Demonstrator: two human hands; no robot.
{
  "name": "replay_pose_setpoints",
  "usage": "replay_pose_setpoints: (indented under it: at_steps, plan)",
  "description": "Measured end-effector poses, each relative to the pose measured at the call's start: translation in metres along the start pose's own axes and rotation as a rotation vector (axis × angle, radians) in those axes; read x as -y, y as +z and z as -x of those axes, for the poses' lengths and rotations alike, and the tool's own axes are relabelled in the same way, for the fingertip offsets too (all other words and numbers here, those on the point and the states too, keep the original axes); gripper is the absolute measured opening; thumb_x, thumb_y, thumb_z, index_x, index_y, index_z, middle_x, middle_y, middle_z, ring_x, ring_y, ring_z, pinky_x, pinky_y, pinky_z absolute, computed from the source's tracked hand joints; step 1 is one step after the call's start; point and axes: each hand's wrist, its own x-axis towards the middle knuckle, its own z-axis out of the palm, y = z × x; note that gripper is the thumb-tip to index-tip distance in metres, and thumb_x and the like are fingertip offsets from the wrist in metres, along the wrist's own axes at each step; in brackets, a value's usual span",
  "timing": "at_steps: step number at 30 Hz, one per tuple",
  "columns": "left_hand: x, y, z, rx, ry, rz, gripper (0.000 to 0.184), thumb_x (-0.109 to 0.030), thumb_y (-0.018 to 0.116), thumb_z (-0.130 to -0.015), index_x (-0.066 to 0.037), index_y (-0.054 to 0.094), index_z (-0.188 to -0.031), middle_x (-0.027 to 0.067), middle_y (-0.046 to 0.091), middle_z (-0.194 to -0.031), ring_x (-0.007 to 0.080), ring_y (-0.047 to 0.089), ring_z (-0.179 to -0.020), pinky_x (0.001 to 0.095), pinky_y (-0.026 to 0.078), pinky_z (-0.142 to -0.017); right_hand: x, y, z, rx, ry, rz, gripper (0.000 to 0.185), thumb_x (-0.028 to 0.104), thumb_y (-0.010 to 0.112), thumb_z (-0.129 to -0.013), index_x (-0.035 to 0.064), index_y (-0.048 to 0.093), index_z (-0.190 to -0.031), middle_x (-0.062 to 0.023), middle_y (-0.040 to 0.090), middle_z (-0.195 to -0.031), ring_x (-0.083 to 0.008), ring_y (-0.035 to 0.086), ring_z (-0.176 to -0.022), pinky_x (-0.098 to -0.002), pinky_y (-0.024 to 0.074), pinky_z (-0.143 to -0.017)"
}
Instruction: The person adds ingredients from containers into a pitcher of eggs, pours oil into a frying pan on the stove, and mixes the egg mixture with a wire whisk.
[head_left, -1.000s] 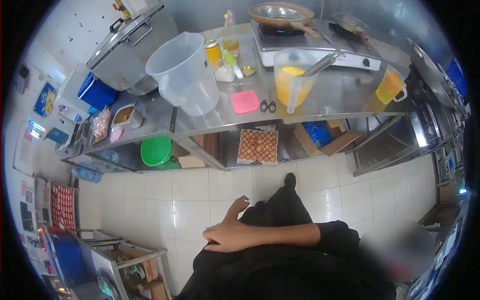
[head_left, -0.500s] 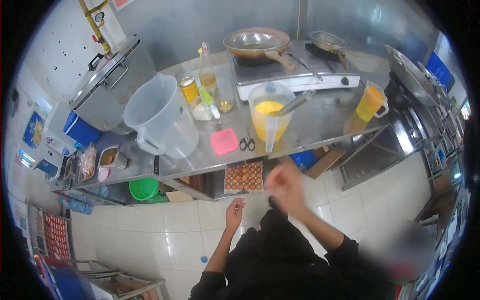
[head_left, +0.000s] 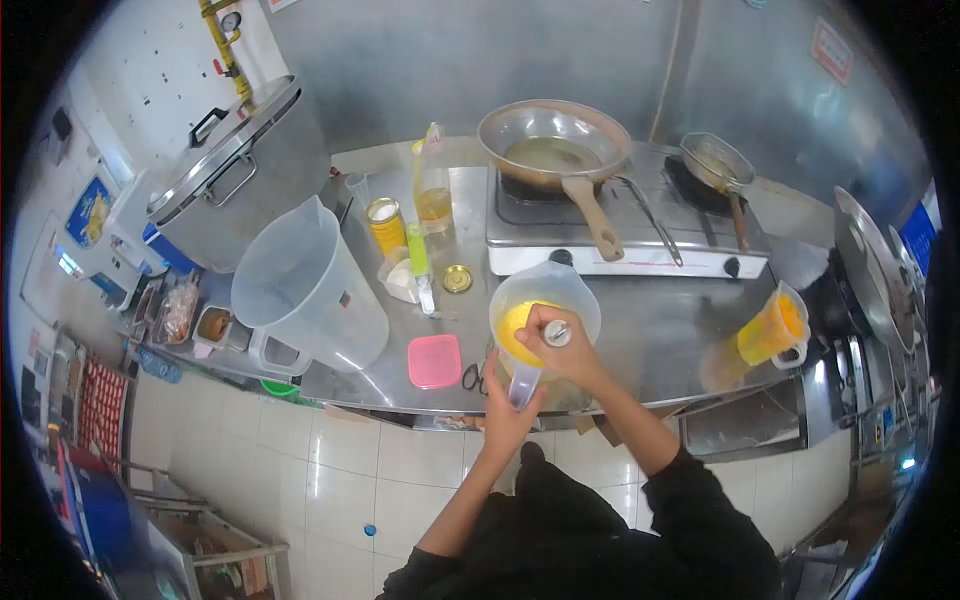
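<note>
On the steel counter stands a clear jug (head_left: 583, 290) of yellow liquid. My left hand (head_left: 508, 412) is closed round its handle (head_left: 522, 385), which points toward me. Over the jug's mouth, my right hand (head_left: 558, 345) is wrapped round the end of a metal whisk (head_left: 557, 333); the whisk's lower part is hidden by the hand. Just left of the jug lie black scissors (head_left: 471, 377), partly covered by my left hand, and a pink square lid (head_left: 435, 361).
A frying pan (head_left: 553, 145) sits on the gas stove (head_left: 520, 262) behind the jug, handle toward me. Left are a large empty pitcher (head_left: 300, 290), a yellow can (head_left: 386, 226), a bottle (head_left: 434, 205) and a big pot (head_left: 245, 180). At right stands an orange-filled jug (head_left: 770, 330).
Both hands have moved forward from in front of my body to the jug. The left has taken hold of its handle, the right of the whisk. The view has shifted nearer the counter.
</note>
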Motion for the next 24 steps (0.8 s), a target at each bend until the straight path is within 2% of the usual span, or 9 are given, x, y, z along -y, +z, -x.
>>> replay_pose_setpoints:
  at_steps: [5,7,9,13,15,17,19,21,24]
  plan:
    - [0.012,0.007,-0.010,-0.057,-0.044,0.174,0.080,-0.009,0.068,-0.069,-0.002,0.015,-0.129,0.0193,0.037,-0.119,0.0240,0.046,-0.104,0.0330,0.039,-0.086,0.038,-0.026,-0.002,-0.308,-0.027,-0.540,0.022,0.011,0.062,-0.075,0.0032,0.049,-0.059,0.0005,0.046,-0.057,-0.0058,0.044,-0.056,-0.0225,0.0338,-0.048]
    - [0.009,0.008,-0.013,-0.087,0.113,-0.074,0.087,-0.012,0.069,-0.068,-0.005,0.009,-0.132,0.0226,0.037,-0.124,0.0272,0.054,-0.099,0.0361,0.045,-0.080,0.031,-0.031,0.004,-0.446,-0.120,-0.790,0.023,0.010,0.060,-0.076,0.0034,0.048,-0.057,0.0004,0.047,-0.056,-0.0066,0.045,-0.055,-0.0226,0.0340,-0.048]
    - [0.014,0.008,-0.016,-0.105,0.100,-0.093,0.088,-0.013,0.070,-0.068,-0.005,0.010,-0.132,0.0234,0.039,-0.122,0.0283,0.054,-0.099,0.0363,0.045,-0.080,0.003,-0.041,0.003,0.089,-0.213,-0.113,0.013,0.005,0.053,-0.078,0.0036,0.049,-0.066,-0.0002,0.047,-0.059,-0.0079,0.044,-0.053,-0.0212,0.0342,-0.048]
    - [0.002,0.003,-0.017,-0.082,0.004,-0.101,0.087,-0.016,0.071,-0.067,-0.006,0.013,-0.132,0.0241,0.049,-0.113,0.0319,0.056,-0.095,0.0376,0.045,-0.078,0.036,-0.031,0.014,-0.482,0.055,-0.769,0.012,0.002,0.053,-0.076,0.0011,0.050,-0.065,-0.0021,0.048,-0.057,-0.0086,0.045,-0.053,-0.0220,0.0358,-0.049]
    - [0.002,0.001,-0.016,-0.036,-0.114,-0.002,0.086,-0.016,0.071,-0.067,-0.003,0.014,-0.131,0.0228,0.046,-0.114,0.0270,0.053,-0.097,0.0337,0.043,-0.079,0.019,-0.024,0.026,-0.618,-0.080,-0.781,0.011,0.003,0.055,-0.074,0.0007,0.051,-0.064,-0.0017,0.049,-0.058,-0.0084,0.047,-0.055,-0.0220,0.0372,-0.051]
    - [0.002,-0.003,-0.015,0.013,-0.221,0.092,0.085,-0.016,0.071,-0.067,-0.001,0.015,-0.130,0.0215,0.043,-0.114,0.0222,0.050,-0.099,0.0298,0.041,-0.080,-0.020,-0.026,0.032,-0.141,-0.091,0.087,0.009,0.002,0.053,-0.075,0.0013,0.050,-0.083,-0.0023,0.045,-0.060,-0.0091,0.043,-0.053,-0.0222,0.0376,-0.051]
    - [0.001,-0.003,-0.016,0.016,-0.177,-0.026,0.084,-0.017,0.070,-0.069,0.000,0.016,-0.130,0.0212,0.043,-0.115,0.0243,0.049,-0.100,0.0308,0.040,-0.081,0.010,-0.028,0.017,-0.201,-0.259,0.038,0.006,0.003,0.053,-0.074,0.0032,0.050,-0.079,-0.0029,0.044,-0.058,-0.0098,0.043,-0.052,-0.0229,0.0372,-0.051]
    - [0.003,0.003,-0.017,-0.151,0.045,-0.176,0.085,-0.018,0.069,-0.068,-0.009,0.014,-0.132,0.0225,0.057,-0.098,0.0350,0.058,-0.089,0.0391,0.046,-0.073,0.032,-0.029,0.024,-0.700,-0.103,-0.623,0.008,0.005,0.056,-0.073,0.0035,0.048,-0.071,-0.0037,0.048,-0.057,-0.0102,0.047,-0.056,-0.0225,0.0384,-0.054]
    - [0.019,-0.002,-0.016,-0.085,-0.046,-0.132,0.084,-0.022,0.067,-0.071,-0.008,0.013,-0.133,0.0221,0.046,-0.115,0.0302,0.050,-0.103,0.0365,0.039,-0.085,0.011,0.002,0.003,-0.407,-0.511,-0.901,0.011,0.008,0.057,-0.072,0.0045,0.047,-0.074,-0.0043,0.051,-0.065,-0.0101,0.048,-0.061,-0.0219,0.0391,-0.058]
